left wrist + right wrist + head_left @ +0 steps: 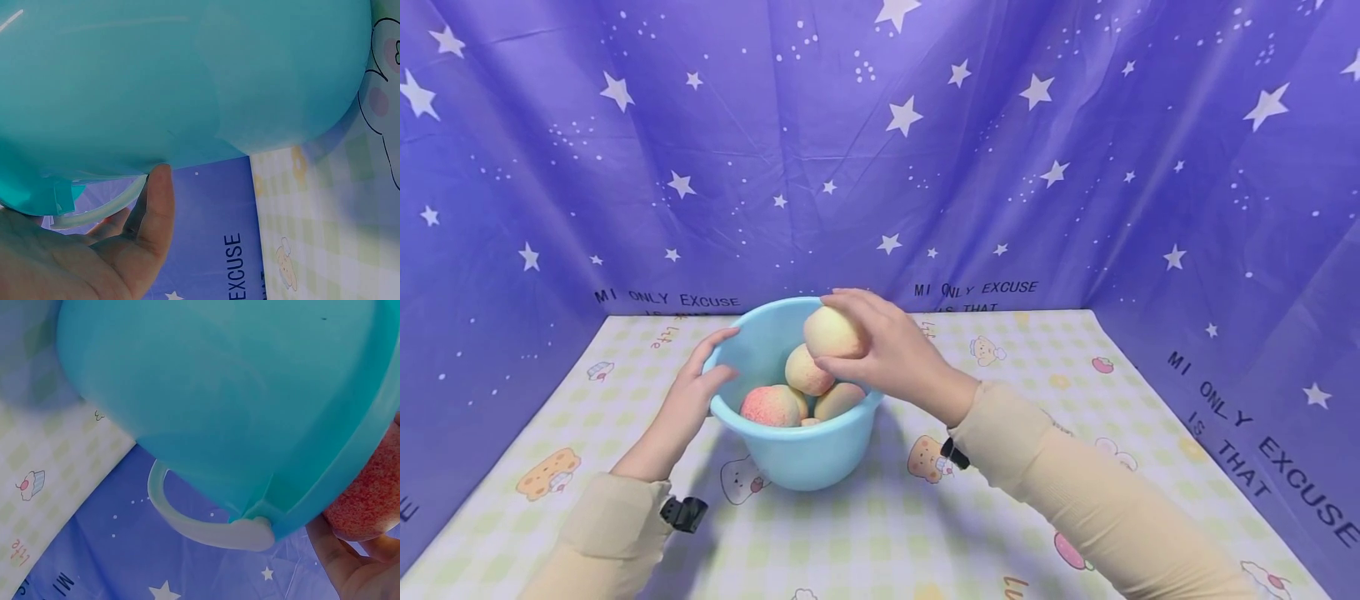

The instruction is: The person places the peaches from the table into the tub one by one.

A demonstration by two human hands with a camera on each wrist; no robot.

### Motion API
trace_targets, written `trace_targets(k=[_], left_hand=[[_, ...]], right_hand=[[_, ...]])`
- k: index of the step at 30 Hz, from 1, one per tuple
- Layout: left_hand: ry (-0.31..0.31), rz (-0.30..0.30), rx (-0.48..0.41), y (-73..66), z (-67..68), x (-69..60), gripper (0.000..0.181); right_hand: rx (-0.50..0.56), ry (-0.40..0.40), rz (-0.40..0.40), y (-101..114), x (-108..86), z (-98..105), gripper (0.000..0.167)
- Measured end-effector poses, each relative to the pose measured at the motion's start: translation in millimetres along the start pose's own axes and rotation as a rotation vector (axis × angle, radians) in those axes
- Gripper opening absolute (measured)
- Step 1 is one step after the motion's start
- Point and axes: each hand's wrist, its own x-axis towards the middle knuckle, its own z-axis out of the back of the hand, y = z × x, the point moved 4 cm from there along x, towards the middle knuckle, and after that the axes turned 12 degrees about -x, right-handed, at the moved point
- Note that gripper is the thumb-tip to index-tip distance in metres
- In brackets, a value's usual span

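Observation:
A light blue bucket (808,454) stands on the table with several peaches inside. Among these, a pink-red peach (769,407) lies at the left, and a pale yellow one (809,370) sits higher up. My left hand (688,396) grips the bucket's left rim; in the left wrist view its fingers (159,209) reach the outer wall near the handle. In my right hand (891,346) is another peach (835,332), held at the right side of the bucket's mouth. The right wrist view shows this peach's red side (369,494) beside the rim.
A pale checked cloth with cartoon prints covers the table (850,550). Purple star-printed curtains (820,150) hang behind and on both sides. The bucket's white handle (206,531) hangs on its far side.

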Motion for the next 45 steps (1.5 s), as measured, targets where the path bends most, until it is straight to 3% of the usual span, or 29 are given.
trace_targets(k=[45], left_hand=[[-0.003,0.000,0.005,-1.3,-1.2,0.6,0.068]], right_hand=[[0.014,0.040,0.005,5.0,1.7,-14.3,0.064]])
